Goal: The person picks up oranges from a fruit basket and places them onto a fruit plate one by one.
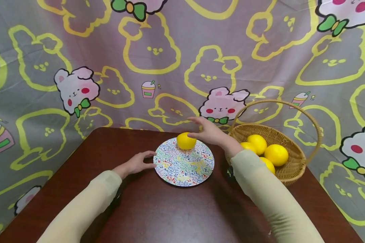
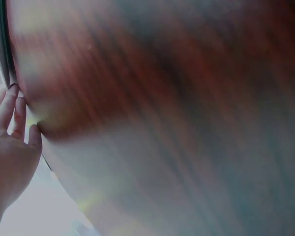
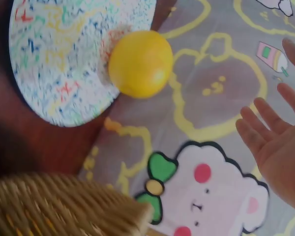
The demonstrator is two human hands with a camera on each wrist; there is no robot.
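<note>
A round, smooth yellow fruit [image 1: 186, 141] sits on the far part of a multicoloured speckled plate [image 1: 182, 168]; it also shows in the right wrist view [image 3: 140, 64]. My right hand [image 1: 208, 131] hovers just to the right of the fruit, fingers spread, holding nothing. In the right wrist view that hand [image 3: 280, 140] is apart from the fruit. My left hand [image 1: 138, 162] is at the plate's left rim, thumb and fingers apart; whether it touches the rim cannot be told. The left wrist view shows its fingers [image 2: 19, 115] extended near a dark edge.
To the right stands a wicker basket [image 1: 293, 170] with a tall handle, holding several more yellow fruits [image 1: 276, 155]. All of this rests on a dark reddish-brown table [image 1: 182, 211]. A patterned cloth [image 1: 173, 37] hangs behind it.
</note>
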